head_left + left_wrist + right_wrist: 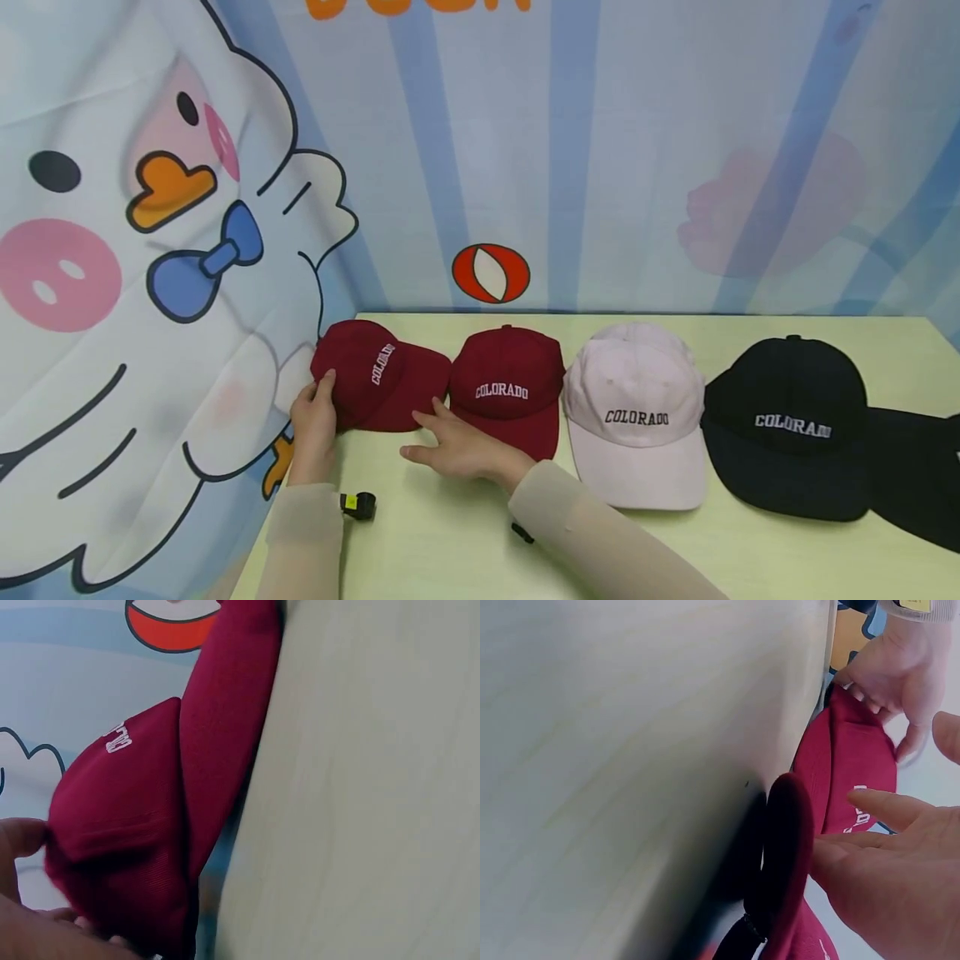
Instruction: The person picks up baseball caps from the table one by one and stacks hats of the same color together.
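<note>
A dark red cap [375,379] [127,825] [851,772] with white COLORADO lettering lies at the table's far left, turned sideways. My left hand [313,417] [900,667] grips its rear edge, thumb [19,836] on top of the crown. My right hand [453,450] [885,877] lies flat on the table with straight fingers, the fingertips at this cap's brim. The hand sits just in front of a second dark red cap [510,383].
Further right in the row are a pink cap [633,417], a black cap [791,425] and another black piece [918,479] at the right edge. All lie on a pale green table [450,542]. A cartoon cloth backdrop [150,250] hangs behind and along the left.
</note>
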`<move>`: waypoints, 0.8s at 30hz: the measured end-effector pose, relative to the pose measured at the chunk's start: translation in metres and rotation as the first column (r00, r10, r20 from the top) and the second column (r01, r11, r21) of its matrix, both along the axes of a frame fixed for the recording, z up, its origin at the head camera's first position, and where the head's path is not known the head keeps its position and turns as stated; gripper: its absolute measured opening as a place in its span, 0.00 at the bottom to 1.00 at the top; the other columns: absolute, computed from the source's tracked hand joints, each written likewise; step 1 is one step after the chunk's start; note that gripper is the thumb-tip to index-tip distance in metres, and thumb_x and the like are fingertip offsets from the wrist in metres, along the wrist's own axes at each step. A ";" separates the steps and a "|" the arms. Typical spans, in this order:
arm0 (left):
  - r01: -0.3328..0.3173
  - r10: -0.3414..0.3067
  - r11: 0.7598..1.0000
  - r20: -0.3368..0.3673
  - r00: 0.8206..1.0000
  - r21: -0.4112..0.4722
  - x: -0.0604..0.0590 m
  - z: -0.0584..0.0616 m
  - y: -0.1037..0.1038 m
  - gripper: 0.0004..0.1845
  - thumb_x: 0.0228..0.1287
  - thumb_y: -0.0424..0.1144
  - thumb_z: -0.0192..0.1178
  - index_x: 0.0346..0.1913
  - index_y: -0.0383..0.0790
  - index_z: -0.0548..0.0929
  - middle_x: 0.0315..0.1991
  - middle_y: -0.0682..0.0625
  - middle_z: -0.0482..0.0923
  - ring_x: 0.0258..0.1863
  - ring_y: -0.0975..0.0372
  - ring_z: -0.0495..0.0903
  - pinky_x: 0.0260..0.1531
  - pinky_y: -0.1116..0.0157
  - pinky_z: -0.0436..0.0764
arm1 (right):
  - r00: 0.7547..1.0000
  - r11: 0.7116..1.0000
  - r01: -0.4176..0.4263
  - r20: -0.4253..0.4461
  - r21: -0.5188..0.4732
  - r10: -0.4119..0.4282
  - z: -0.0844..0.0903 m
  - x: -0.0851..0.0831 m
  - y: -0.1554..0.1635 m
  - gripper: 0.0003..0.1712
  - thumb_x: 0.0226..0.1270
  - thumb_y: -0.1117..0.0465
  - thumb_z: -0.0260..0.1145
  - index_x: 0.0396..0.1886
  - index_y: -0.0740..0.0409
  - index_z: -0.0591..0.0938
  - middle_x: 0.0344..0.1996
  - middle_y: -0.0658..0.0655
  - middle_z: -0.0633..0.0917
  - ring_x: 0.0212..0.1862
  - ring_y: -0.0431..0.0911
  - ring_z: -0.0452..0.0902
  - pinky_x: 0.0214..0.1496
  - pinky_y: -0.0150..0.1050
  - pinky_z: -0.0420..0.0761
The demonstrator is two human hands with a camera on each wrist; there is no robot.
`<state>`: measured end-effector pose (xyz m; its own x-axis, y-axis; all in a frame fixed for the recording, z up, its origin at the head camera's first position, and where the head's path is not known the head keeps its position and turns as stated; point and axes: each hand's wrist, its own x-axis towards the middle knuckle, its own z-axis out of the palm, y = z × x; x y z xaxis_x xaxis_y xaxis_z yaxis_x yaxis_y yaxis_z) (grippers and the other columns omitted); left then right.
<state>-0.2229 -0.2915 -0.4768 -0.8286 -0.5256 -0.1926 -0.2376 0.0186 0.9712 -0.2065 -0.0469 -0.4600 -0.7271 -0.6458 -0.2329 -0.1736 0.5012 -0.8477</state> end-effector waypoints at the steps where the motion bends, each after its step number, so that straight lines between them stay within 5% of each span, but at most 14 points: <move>1: 0.003 -0.003 1.000 -0.008 1.000 0.010 -0.001 0.001 0.001 0.40 0.79 0.62 0.47 0.80 0.36 0.61 0.79 0.40 0.60 0.76 0.49 0.60 0.80 0.50 0.58 | 1.000 1.000 0.000 0.001 0.002 0.000 0.000 0.000 0.000 0.44 0.76 0.39 0.61 0.83 0.52 0.60 0.85 0.58 0.47 0.85 0.53 0.43 0.83 0.58 0.56; 10: 0.008 -0.002 0.999 -0.138 0.990 0.048 -0.004 0.005 0.007 0.32 0.78 0.63 0.48 0.79 0.59 0.65 0.74 0.52 0.69 0.70 0.60 0.66 0.78 0.56 0.63 | 1.000 1.000 0.002 -0.001 0.007 -0.002 0.000 0.000 0.002 0.44 0.75 0.39 0.61 0.83 0.51 0.62 0.85 0.57 0.48 0.85 0.52 0.44 0.83 0.57 0.55; 15: -0.032 0.036 0.999 -0.203 0.978 0.025 -0.001 0.015 0.012 0.29 0.77 0.62 0.51 0.75 0.59 0.71 0.67 0.54 0.74 0.64 0.65 0.70 0.74 0.58 0.68 | 1.000 1.000 -0.010 -0.015 -0.003 0.010 -0.002 0.000 0.003 0.43 0.76 0.38 0.61 0.82 0.49 0.62 0.85 0.55 0.49 0.85 0.51 0.45 0.83 0.57 0.55; 24: -0.083 0.041 0.988 -0.300 0.953 -0.130 0.017 0.050 0.030 0.29 0.75 0.63 0.55 0.70 0.53 0.76 0.60 0.56 0.78 0.57 0.65 0.75 0.52 0.74 0.79 | 0.997 0.996 0.019 -0.075 -0.089 -0.025 0.006 0.003 0.012 0.37 0.78 0.42 0.60 0.79 0.52 0.67 0.83 0.55 0.57 0.84 0.51 0.49 0.83 0.55 0.56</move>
